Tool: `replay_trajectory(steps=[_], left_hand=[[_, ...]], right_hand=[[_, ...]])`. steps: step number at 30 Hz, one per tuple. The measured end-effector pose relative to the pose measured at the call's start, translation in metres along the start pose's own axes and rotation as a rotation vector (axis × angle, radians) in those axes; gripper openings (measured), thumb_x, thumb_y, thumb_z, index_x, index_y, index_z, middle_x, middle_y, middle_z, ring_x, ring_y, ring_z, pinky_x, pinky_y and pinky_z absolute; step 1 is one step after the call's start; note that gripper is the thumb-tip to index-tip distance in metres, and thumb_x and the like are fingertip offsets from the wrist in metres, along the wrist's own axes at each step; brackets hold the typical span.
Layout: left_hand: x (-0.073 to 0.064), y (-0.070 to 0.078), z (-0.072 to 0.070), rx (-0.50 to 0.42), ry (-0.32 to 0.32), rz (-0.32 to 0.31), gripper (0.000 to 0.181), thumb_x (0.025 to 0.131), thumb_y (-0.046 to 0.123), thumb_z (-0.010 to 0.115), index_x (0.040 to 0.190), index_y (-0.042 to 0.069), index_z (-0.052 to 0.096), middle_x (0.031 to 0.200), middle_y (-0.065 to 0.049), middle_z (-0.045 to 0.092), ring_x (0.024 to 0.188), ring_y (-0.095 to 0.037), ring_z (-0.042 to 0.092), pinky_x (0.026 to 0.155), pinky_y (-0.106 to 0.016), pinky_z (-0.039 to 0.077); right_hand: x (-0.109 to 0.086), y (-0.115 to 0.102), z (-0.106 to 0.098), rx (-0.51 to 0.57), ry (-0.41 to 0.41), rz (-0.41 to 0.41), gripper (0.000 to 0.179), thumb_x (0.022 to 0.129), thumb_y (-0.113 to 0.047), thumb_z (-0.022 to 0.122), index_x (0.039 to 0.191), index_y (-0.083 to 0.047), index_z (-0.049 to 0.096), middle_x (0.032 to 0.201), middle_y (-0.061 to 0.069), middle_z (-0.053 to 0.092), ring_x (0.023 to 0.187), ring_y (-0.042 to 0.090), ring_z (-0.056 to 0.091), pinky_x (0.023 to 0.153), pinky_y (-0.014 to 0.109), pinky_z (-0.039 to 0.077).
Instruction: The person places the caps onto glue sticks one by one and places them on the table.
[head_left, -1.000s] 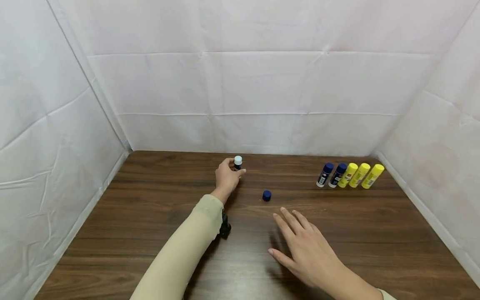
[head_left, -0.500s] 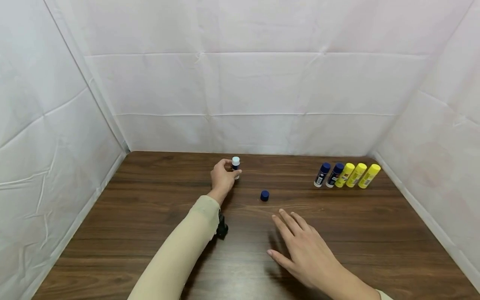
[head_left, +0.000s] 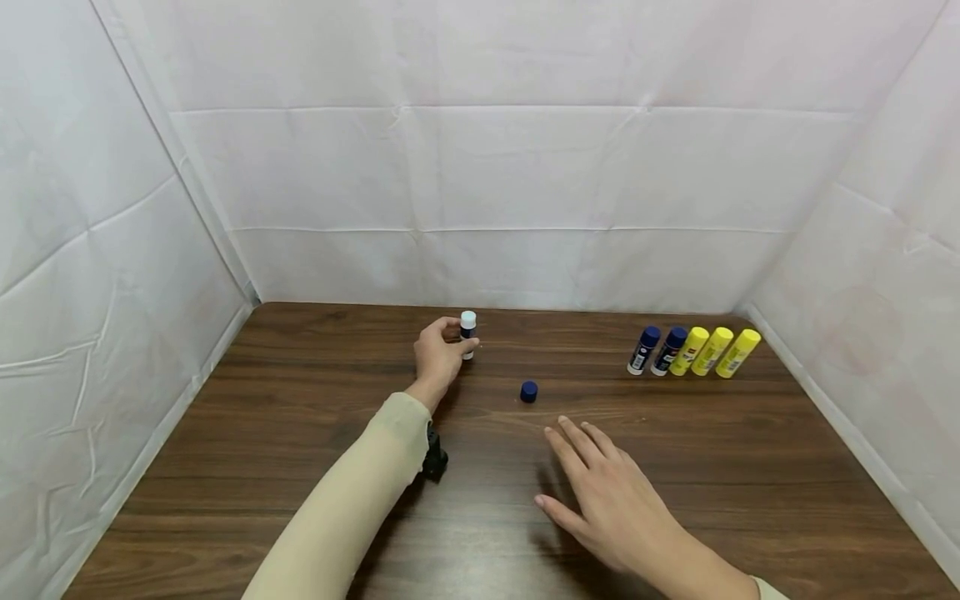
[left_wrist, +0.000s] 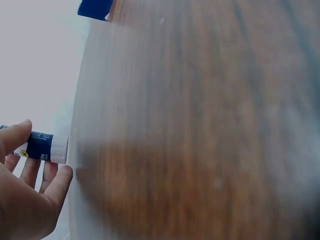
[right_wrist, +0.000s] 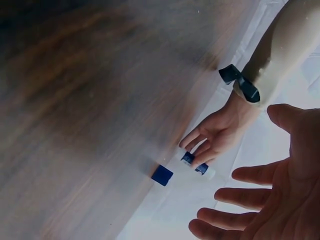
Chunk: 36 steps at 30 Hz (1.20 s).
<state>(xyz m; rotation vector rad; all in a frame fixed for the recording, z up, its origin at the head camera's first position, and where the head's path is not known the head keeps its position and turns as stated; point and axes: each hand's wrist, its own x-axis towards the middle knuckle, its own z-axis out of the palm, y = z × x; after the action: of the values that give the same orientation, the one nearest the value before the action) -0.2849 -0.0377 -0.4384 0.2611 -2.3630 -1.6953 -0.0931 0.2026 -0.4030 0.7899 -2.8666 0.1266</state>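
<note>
Near the back of the table, my left hand [head_left: 437,352] holds a blue-and-white glue stick [head_left: 468,322] upright between thumb and fingers. Its white top end is bare, and the thumb covers part of the body. In the left wrist view, the white base [left_wrist: 59,150] of the glue stick sits close to the table surface; I cannot tell whether they touch. A dark blue cap [head_left: 528,392] stands on the table, to the right and nearer me. Below the cap, my right hand [head_left: 611,498] is spread over the wood with straight fingers, holding nothing.
At the back right stands a row of glue sticks: two dark blue ones [head_left: 643,350] and several yellow ones [head_left: 712,350]. White cloth walls [head_left: 517,271] border the brown wooden table [head_left: 300,400]. A black wrist device [head_left: 435,457] hangs under the left sleeve.
My left hand has shifted slightly left with the glue stick, and more of the stick's lower body shows beside the thumb. The right hand, cap and row stay put; the view has shifted slightly.
</note>
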Motion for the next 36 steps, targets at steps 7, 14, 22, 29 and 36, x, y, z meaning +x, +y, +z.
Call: replay_trajectory(steps=[7,14,22,29,36], left_hand=[[-0.008,0.005,-0.015,-0.050,-0.015,0.007,0.037,0.086,0.018,0.083,0.121,0.013,0.071,0.116,-0.010,0.070,0.106,-0.026,0.069,0.090,-0.042,0.058],[-0.028,0.011,-0.041,-0.020,-0.045,0.053,0.037,0.085,0.020,0.084,0.119,0.014,0.072,0.114,-0.008,0.072,0.104,-0.025,0.068,0.088,-0.041,0.057],[-0.059,0.020,-0.069,0.100,-0.099,0.156,0.037,0.084,0.025,0.085,0.118,0.018,0.074,0.109,-0.003,0.074,0.097,-0.022,0.069,0.079,-0.039,0.058],[-0.082,0.028,-0.090,0.152,-0.116,0.241,0.035,0.081,0.023,0.088,0.114,0.020,0.075,0.101,0.001,0.074,0.092,-0.018,0.067,0.073,-0.035,0.056],[-0.099,0.029,-0.100,0.183,-0.132,0.336,0.032,0.079,0.019,0.090,0.108,0.018,0.076,0.095,0.003,0.072,0.085,-0.014,0.066,0.069,-0.029,0.055]], right_hand=[[0.008,0.005,0.000,0.008,0.018,-0.011,0.077,0.096,-0.059,0.061,0.152,-0.009,0.046,0.156,0.016,0.044,0.137,0.039,0.047,0.103,0.056,0.048],[0.027,0.010,0.000,0.035,-0.002,-0.023,0.077,0.096,-0.055,0.063,0.153,-0.006,0.045,0.155,0.019,0.044,0.132,0.039,0.053,0.101,0.054,0.051],[0.062,0.019,0.008,0.080,-0.094,0.026,0.073,0.099,-0.048,0.063,0.154,-0.006,0.041,0.151,0.020,0.047,0.132,0.041,0.052,0.100,0.054,0.051],[0.091,0.025,0.018,0.030,-0.054,-0.078,0.059,0.098,-0.036,0.069,0.143,0.000,0.053,0.129,0.019,0.062,0.113,0.034,0.064,0.093,0.047,0.056],[0.113,0.030,0.023,0.011,-0.062,-0.134,0.034,0.094,-0.019,0.075,0.120,0.001,0.067,0.101,0.015,0.063,0.084,0.025,0.064,0.072,0.037,0.057]])
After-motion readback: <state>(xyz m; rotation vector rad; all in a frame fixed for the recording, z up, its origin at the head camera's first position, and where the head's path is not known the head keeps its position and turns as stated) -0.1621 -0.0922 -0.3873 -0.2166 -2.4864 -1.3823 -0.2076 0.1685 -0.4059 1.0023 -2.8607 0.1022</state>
